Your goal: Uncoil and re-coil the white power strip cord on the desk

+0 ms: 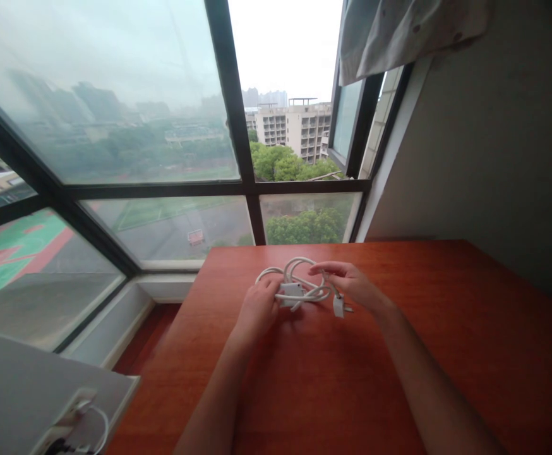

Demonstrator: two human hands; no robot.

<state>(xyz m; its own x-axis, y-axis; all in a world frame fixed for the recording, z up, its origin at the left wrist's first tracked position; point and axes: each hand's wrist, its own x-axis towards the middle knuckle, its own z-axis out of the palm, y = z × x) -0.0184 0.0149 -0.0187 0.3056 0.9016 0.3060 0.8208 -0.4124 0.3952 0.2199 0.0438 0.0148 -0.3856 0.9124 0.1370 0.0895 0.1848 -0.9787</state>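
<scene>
A white power cord (299, 262) lies in loose loops above and on the red-brown table, with a small white block (292, 292) at its left part. My left hand (261, 303) is closed around the left side of the block and the cord beside it. My right hand (347, 281) pinches the cord at the right side of the loops, thumb and fingers together. Just below that hand hangs a white plug (338, 306), its metal prongs pointing right. Part of the block is hidden by the cord and my left fingers.
The wooden table (446, 328) reaches to the window (299, 188), whose upper right pane stands open. A grey-white wall (484, 151) rises on the right, with a curtain (399, 31) above. At lower left, a socket (70, 407) with cables sits on a low wall.
</scene>
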